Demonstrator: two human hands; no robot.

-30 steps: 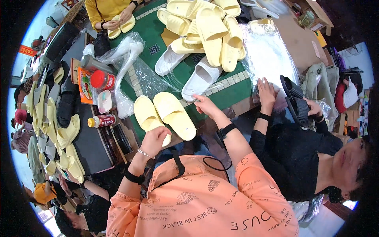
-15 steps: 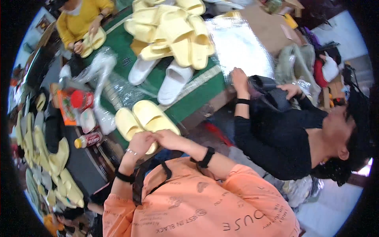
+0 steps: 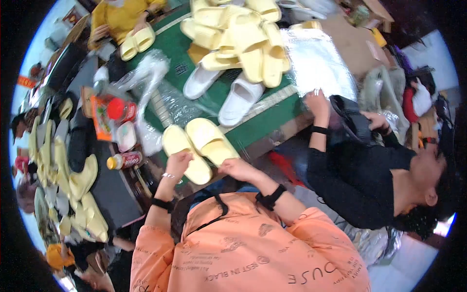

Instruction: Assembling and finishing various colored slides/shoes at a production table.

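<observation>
Yellow slippers [image 3: 189, 155] lie as a pair directly in front of the hands, at the near edge of the green table [image 3: 258, 134], toes pointing away, perhaps so that the heels come readily to the fingers; the left hand [image 3: 179, 163] is curled at the outer side of the left slipper, though blur hides whether it pinches the sole; the right hand [image 3: 238, 169], its fingers bent, is at the heel of the right slipper, and I cannot tell whether it grips or merely touches; the hands are apart, one to each slipper, which may help align the two. Beyond the hands lie white slippers [image 3: 241, 102], then a heap of yellow footwear [image 3: 248, 48], probably piled to save room; left of the left hand, a yellow-capped bottle [image 3: 128, 160], a red-topped jar [image 3: 118, 109] and crumpled clear plastic [image 3: 151, 73] sit aside, seemingly out of its way.
</observation>
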